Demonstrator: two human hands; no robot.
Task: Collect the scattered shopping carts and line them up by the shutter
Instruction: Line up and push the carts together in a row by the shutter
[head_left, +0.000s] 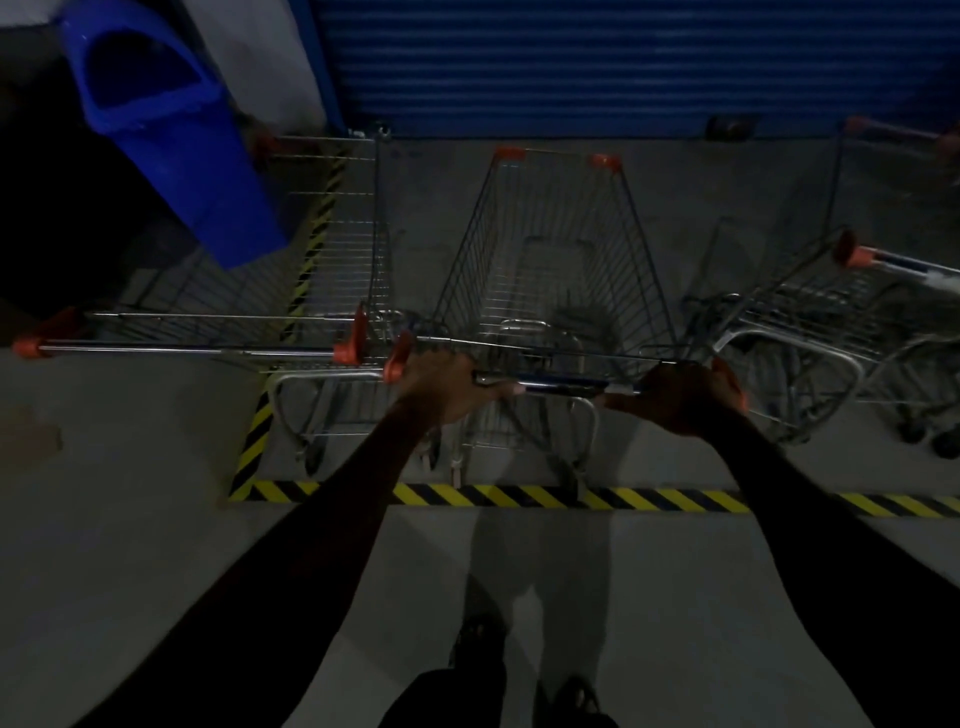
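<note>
1. Fingers of your left hand (447, 387) curl over the handle bar (550, 383) of the middle cart (550, 270), near its left end.
2. Your right hand (685, 397) grips the same bar at its right end, fingers wrapped round it.
3. That cart stands straight ahead of you, its nose close to the blue shutter (597, 62), inside the yellow-and-black floor tape (519, 496).
4. Its basket is thin wire mesh, tapering toward the front, with orange plastic corner caps; the bar looks dark blue between your hands.
5. Just to its left a second cart (332, 249) stands parallel, with a bare metal bar and orange end caps.
6. To the right a third cart (810, 322) sits at an angle, apart from yours.
7. At the upper left a blue plastic bin (176, 135) stands by the wall.
</note>
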